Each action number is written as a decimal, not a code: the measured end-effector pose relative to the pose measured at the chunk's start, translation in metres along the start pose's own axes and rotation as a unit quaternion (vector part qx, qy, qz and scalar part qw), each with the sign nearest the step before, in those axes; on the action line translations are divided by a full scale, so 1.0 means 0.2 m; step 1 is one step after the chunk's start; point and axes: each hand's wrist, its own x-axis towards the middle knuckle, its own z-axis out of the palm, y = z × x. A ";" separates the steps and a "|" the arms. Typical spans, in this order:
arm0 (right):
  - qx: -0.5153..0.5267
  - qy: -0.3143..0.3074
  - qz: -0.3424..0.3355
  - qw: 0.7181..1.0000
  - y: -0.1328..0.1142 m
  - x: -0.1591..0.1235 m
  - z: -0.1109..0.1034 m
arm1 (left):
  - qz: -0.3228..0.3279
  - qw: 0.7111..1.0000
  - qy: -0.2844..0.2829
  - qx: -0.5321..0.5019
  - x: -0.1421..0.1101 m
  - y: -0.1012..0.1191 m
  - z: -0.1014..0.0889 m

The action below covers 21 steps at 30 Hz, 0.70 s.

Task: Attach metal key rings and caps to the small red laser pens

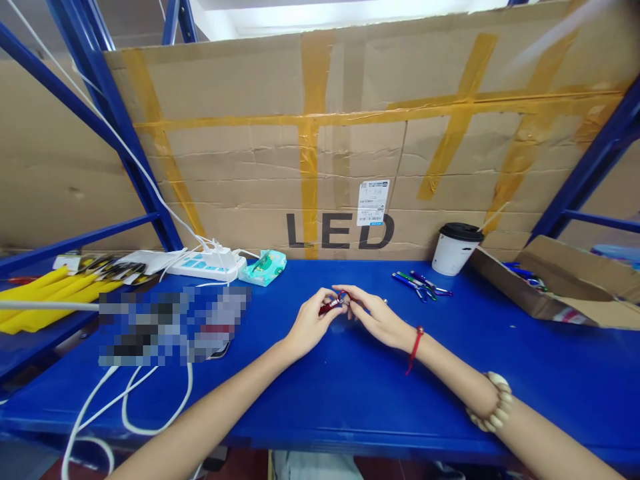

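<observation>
In the middle of the blue table, my left hand (309, 323) pinches a small, dark red, shiny item (329, 307) with a slim body and a loop at its upper end. The fingers of my right hand (376, 316) close around the loop end, close to my left fingertips. Part of the item is hidden by the fingers, and its exact kind is too small to make out. To the right of my hands lie several slim, shiny items (419, 287) in blue, green and purple, with loops at their ends.
An open cardboard box (510, 280) with similar items stands at the right, beside a lidded paper cup (453, 253). A white power strip (203, 265) and a teal packet (266, 268) sit at the back left. White cables (131, 413) and yellow-handled tools (60, 297) are at the left.
</observation>
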 end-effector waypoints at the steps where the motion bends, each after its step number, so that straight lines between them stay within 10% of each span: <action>1: 0.003 -0.004 0.009 1.000 0.00 0.00 0.00 | 0.005 1.000 -0.001 0.000 0.00 0.00 0.00; 13: -0.129 0.030 0.045 0.990 0.01 0.03 -0.11 | 0.011 0.995 0.076 0.069 0.01 -0.02 0.00; 21: -0.398 0.144 0.267 0.866 0.24 -0.05 -0.39 | 0.012 0.979 0.159 0.127 0.03 -0.04 -0.02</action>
